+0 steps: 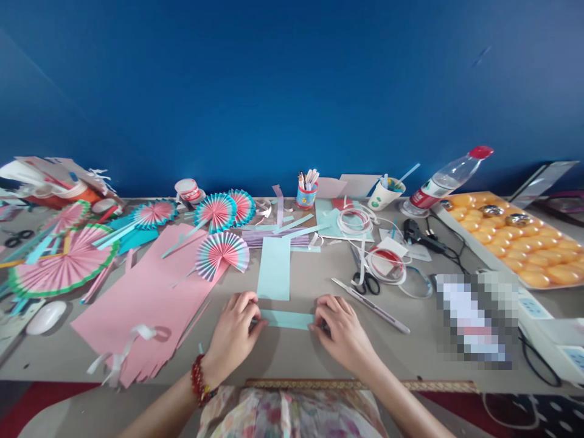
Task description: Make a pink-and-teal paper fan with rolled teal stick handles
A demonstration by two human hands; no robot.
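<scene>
A light blue paper strip (288, 319) lies crosswise on the table in front of me. My left hand (235, 331) is closed on its left end, with the thumb at the edge and the fingers curled. At the right end, my right hand (342, 331) grips the strip in the same way. Just beyond the strip is a wider light blue paper sheet (274, 271), lying lengthwise and apart from my hands. A craft knife (371, 306) rests to the right of my right hand.
Pink paper (150, 292) and folded paper fans (222, 255) lie left. Scissors (365, 283), coiled white cable (387, 264), a bottle (444, 182) and a power strip (547, 331) are right. A wooden ruler (310, 384) lines the near edge.
</scene>
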